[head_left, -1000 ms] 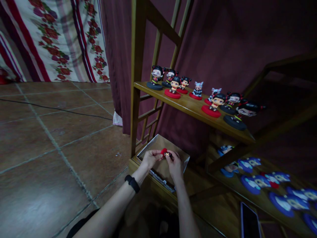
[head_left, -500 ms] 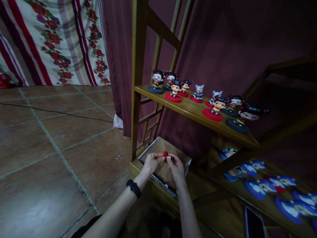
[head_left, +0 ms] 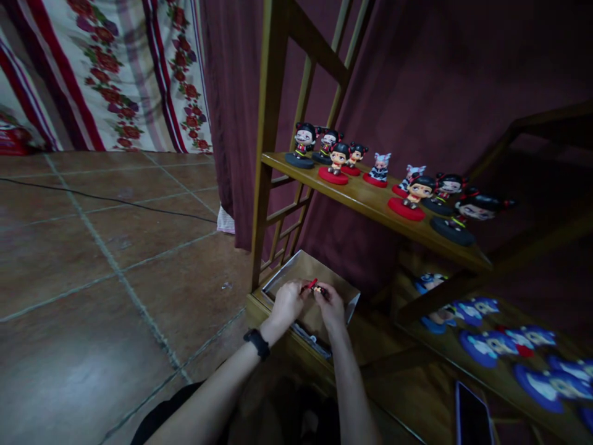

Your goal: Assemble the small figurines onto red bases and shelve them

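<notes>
Both my hands meet above an open cardboard box (head_left: pixel 340 290) on the low shelf. A small figurine (head_left: pixel 319 289) with a dark head and a red round base is between them. My left hand (head_left: pixel 290 301), with a black band on its wrist, pinches the red base (head_left: pixel 311 284), which is seen nearly edge-on. Around the figurine's dark-haired head, the fingers of my right hand (head_left: pixel 331 304) are closed. My fingers cover part of the figurine.
Several figurines on red and black bases, one a red-based figurine (head_left: pixel 337 165), stand on the wooden shelf (head_left: pixel 365 204) above the box. Blue figurines (head_left: pixel 491 351) fill a lower shelf at right. A phone (head_left: pixel 473 414) lies at bottom right. A cable (head_left: pixel 111 201) crosses the tiled floor.
The red base has turned from facing me to nearly edge-on as my left hand rotated over it. The whole view has shifted slightly; both hands keep hold of the figurine.
</notes>
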Available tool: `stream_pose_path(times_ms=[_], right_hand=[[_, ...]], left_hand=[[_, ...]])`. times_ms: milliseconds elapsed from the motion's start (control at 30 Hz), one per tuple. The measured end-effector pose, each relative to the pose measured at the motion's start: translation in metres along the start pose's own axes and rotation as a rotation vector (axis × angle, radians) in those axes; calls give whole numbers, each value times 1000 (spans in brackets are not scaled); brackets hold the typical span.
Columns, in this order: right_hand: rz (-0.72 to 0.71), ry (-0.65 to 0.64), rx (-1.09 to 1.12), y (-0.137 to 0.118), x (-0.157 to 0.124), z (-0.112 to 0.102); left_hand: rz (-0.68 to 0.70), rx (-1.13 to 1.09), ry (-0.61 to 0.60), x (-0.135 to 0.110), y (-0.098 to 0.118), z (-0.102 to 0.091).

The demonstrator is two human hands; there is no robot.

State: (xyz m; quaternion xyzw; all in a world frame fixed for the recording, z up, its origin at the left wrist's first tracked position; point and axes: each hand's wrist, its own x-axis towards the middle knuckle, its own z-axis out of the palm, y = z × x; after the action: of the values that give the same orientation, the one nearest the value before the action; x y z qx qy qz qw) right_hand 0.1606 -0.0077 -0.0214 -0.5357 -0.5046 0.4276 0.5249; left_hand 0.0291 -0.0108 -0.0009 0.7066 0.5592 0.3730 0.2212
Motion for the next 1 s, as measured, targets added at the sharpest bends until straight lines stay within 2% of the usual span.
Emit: stream_pose_path(times_ms=[133, 200, 300, 700, 1000], right_hand=[[160, -24, 255, -2, -4, 3], [223, -36, 376, -3, -6, 2], [290, -31, 476, -2, -6, 1], [329, -35, 543, 15, -7, -4], [291, -36, 452, 14, -10, -3]], left_hand=[[239, 342, -52, -9, 17, -10], [347, 434, -77, -13, 24, -12], [432, 518, -81, -16, 30, -11], [525, 650, -69, -24, 27, -7], [542, 662, -82, -27, 22, -4]])
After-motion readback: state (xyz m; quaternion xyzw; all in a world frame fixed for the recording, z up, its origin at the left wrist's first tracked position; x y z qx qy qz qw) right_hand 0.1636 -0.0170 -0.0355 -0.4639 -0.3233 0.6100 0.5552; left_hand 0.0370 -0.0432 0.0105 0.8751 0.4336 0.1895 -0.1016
